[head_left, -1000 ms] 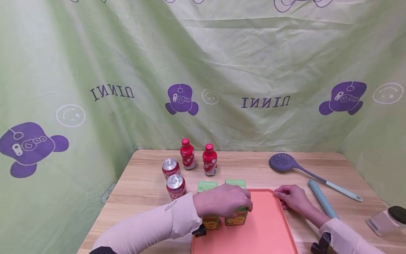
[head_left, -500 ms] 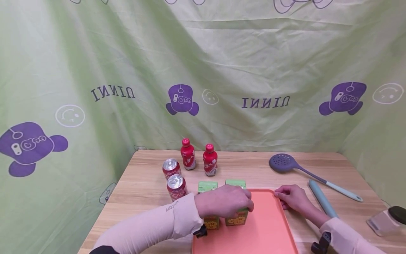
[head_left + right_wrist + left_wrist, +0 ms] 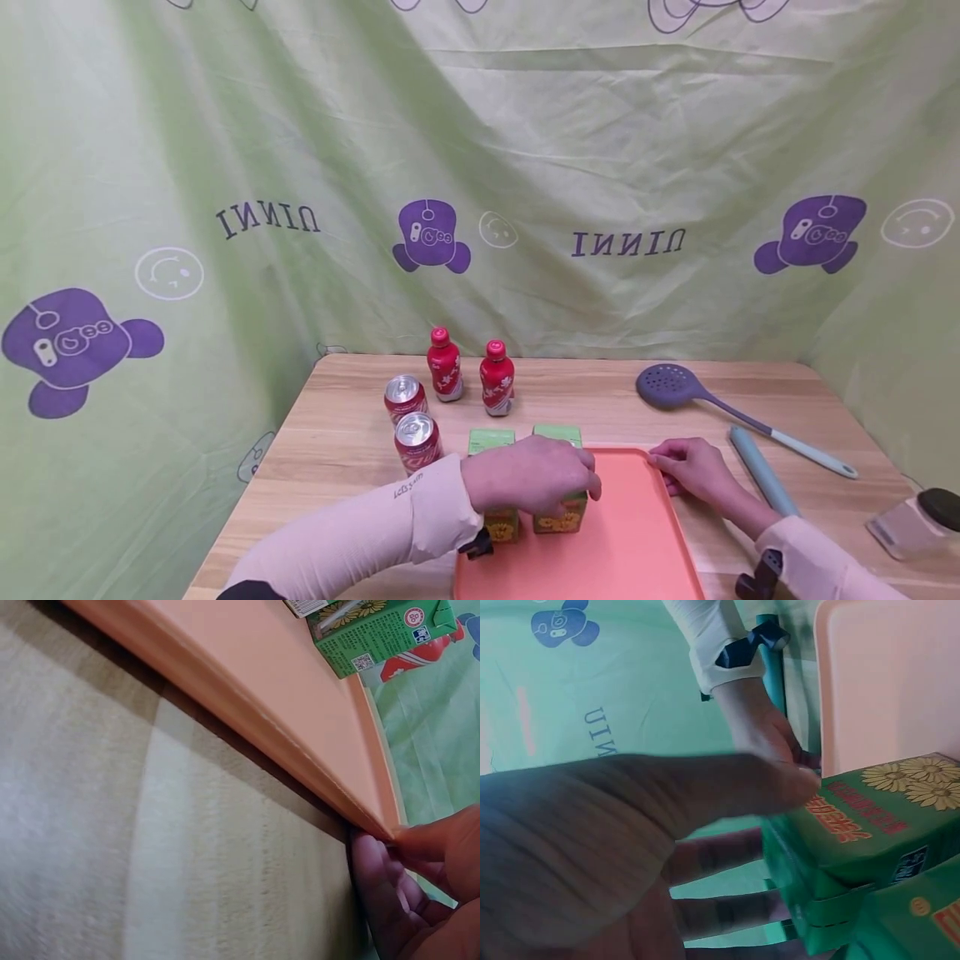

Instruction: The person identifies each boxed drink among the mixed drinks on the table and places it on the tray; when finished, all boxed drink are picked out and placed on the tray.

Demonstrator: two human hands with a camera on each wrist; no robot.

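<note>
My left hand [image 3: 531, 477] holds the right one of two green drink cartons [image 3: 559, 518]. Its thumb lies along the printed face of that carton [image 3: 832, 859] in the left wrist view, with the fingers at another side. The other drink carton [image 3: 491, 440] stands just to the left, partly covered by the hand. Both stand upright on the left part of an orange-pink tray [image 3: 626, 521]. At the tray's far right corner, my right hand [image 3: 696, 468] pinches the rim. The right wrist view shows thumb and fingers on that corner of the tray [image 3: 300, 697].
Two red cans [image 3: 417, 442] stand left of the cartons, and two red bottles [image 3: 497, 377] behind them. To the right lie a slotted skimmer [image 3: 667, 385], a blue-green stick [image 3: 763, 468] and a dark-lidded jar [image 3: 907, 527]. A green curtain [image 3: 525, 125] surrounds the table.
</note>
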